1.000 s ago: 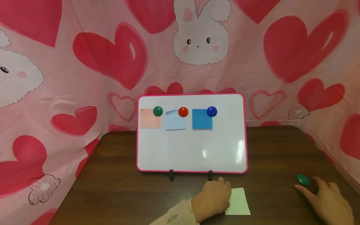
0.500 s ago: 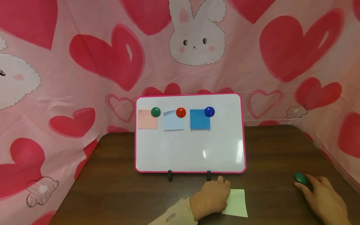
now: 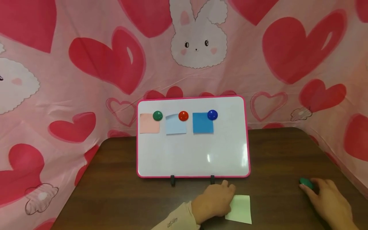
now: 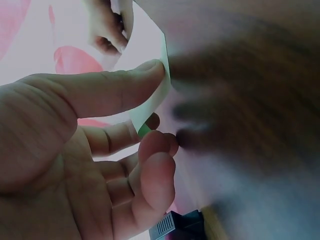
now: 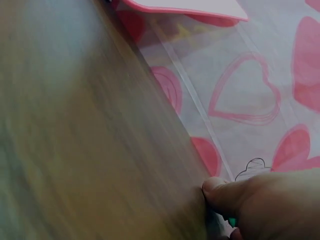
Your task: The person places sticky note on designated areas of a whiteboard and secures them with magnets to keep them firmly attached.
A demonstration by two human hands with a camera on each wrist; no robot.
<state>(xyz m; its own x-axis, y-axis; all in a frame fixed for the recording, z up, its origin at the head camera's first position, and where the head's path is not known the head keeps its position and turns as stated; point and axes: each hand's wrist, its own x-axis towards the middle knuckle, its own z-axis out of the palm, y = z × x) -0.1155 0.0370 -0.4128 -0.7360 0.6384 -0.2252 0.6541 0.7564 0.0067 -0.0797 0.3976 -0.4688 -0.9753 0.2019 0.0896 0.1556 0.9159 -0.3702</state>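
Observation:
My left hand pinches the left edge of a pale green sticky note low over the table, in front of the whiteboard. In the left wrist view the thumb lies across the note with fingers curled behind it. At the right, my right hand holds a round green magnet between thumb and fingers, at the tabletop. The right wrist view shows the thumb of that hand, with only a sliver of the magnet visible.
A pink-rimmed whiteboard stands on black feet. Along its top are a pink note, a light blue note and a blue note, with green, red and blue magnets at their corners. A heart-patterned cloth hangs behind.
My right hand has closed its thumb and fingers onto the green magnet, which lay between them before. The left hand keeps its hold on the note. The head view has shifted slightly.

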